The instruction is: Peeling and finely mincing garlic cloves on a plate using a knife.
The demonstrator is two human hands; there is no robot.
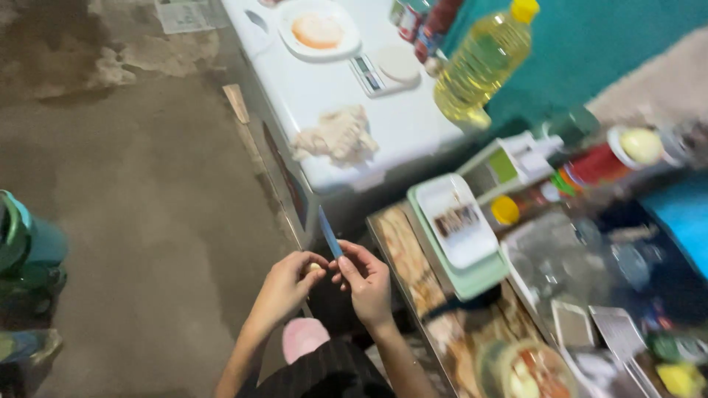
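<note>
My left hand (289, 284) pinches a small pale piece (315, 267), possibly a garlic clove, between thumb and fingers. My right hand (366, 280) grips a knife with a blue blade (329, 232) that points up and away, its base right beside the pale piece. Both hands meet low in the middle of the view, over the concrete floor (147, 191) and just left of a patterned counter (413, 280).
A white appliance top (413, 125) holds a plate with an orange-white round, a small scale, a crumpled cloth (338, 136) and a bottle of yellow oil (481, 63). The counter carries a green-and-white tray (457, 228), jars, bowls and containers. A teal vessel (29, 247) stands at left.
</note>
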